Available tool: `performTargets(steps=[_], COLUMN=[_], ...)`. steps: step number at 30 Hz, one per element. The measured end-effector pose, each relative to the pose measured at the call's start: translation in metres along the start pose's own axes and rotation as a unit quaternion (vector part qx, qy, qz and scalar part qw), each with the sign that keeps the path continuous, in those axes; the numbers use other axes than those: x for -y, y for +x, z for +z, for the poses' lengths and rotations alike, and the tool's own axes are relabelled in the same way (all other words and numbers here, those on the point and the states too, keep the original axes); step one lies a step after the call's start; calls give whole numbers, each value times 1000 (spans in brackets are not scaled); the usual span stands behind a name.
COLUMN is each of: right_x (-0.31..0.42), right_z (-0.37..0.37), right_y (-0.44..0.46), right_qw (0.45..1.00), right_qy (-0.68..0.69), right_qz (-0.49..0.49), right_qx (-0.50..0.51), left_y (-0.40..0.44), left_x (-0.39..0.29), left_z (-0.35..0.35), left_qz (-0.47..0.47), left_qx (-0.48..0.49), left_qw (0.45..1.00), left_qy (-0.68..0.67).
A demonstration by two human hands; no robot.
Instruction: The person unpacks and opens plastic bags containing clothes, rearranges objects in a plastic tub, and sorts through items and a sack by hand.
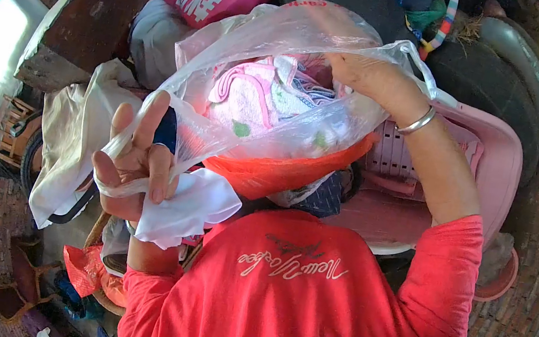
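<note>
A thin, clear plastic bag (223, 57) with a wide, crumpled mouth lies ahead of the person, overlapping the left side of a pink plastic basket (506, 145). Its right handle reaches toward the basket's far edge. Under its near side is a red-orange plastic bag (290, 173), seemingly bearing some of its weight.

The left hand (134, 166) has its fingers spread and partly bent, with the clear bag's plastic caught among them and drawn out to the left, apparently to hold the mouth wide. A smooth white cloth (190, 207) hangs beside these fingers; whether they pinch it too is unclear. The right hand (353, 73) is at the bag's far right, partly behind the film; its fingertips are hidden, so I cannot tell how far they are closed or on what.

Inside, a white, pink-edged patterned cloth (245, 98) lies folded beside a blue-striped cloth (312, 92), probably kept bunched together by the bag's sagging walls.

The clear bag's mouth faces up toward the person. Its stretched long axis runs diagonally, from the left hand near the body to the right handle, farther away.
</note>
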State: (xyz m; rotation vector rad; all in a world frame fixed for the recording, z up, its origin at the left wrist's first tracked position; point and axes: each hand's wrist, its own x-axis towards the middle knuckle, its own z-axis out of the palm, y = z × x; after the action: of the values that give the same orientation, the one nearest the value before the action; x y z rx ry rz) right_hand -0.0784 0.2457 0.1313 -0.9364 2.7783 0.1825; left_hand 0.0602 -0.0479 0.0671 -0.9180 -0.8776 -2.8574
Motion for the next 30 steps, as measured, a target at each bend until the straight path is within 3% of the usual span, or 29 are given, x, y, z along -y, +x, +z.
performTargets(steps=[7,9,12,13,14,15,16,17,19,20,22,23,24,26,27,28,29,30], right_x=[7,5,5,10,15,22,33,46,47,49,52,52,49,41,43,45,45,41], right_z=[-22,-14,-5,-5,-7,-10,-21,-29,-3,-4,-6,-5,4,41,57,73,87,100], right_y=[-5,-10,-17,-20,-24,-29,-36,-44,-60,-73,-102,-117,-129,-144,-150,-156,-160,-164], right_qw=[996,991,933,933,954,969,987,993,946,944,993,990,990,961,961,990,942,942], right_qy=[27,35,46,46,31,15,30,41,-96,-100,37,105,103,265,265,-5,-275,-274], right_qz=[70,48,8,7,50,91,100,107,-62,-66,-80,-83,-83,-71,-73,-139,-193,-191], right_qx=[46,-119,-357,-357,-294,-229,-125,-22,-303,-307,-80,39,40,-9,-7,-11,-15,-14], left_y=[4,0,-3,-2,-2,-1,1,-4,-13,-20,-28,-38,-44,-55,-62,-65,-67,-67], left_x=[8,9,11,10,14,20,23,18,9,9,2,0,0,-2,-9,-10,-11,-10], left_z=[-3,2,7,7,4,-2,-5,-2,0,-3,-7,-17,-20,-20,-23,-25,-27,-29], left_qz=[8,4,0,-3,-2,12,27,20,-17,-39,-76,-86,-84,-15,-45,-44,-62,-80], left_qx=[-18,-50,-84,-83,-83,-10,64,43,50,66,129,136,136,33,-2,-3,-17,-29], left_qw=[1000,998,996,997,997,999,995,998,999,997,989,987,987,999,999,999,993,980], left_qy=[7,24,24,4,5,-33,-69,-36,-2,-5,-3,-10,-11,-14,22,22,102,181])
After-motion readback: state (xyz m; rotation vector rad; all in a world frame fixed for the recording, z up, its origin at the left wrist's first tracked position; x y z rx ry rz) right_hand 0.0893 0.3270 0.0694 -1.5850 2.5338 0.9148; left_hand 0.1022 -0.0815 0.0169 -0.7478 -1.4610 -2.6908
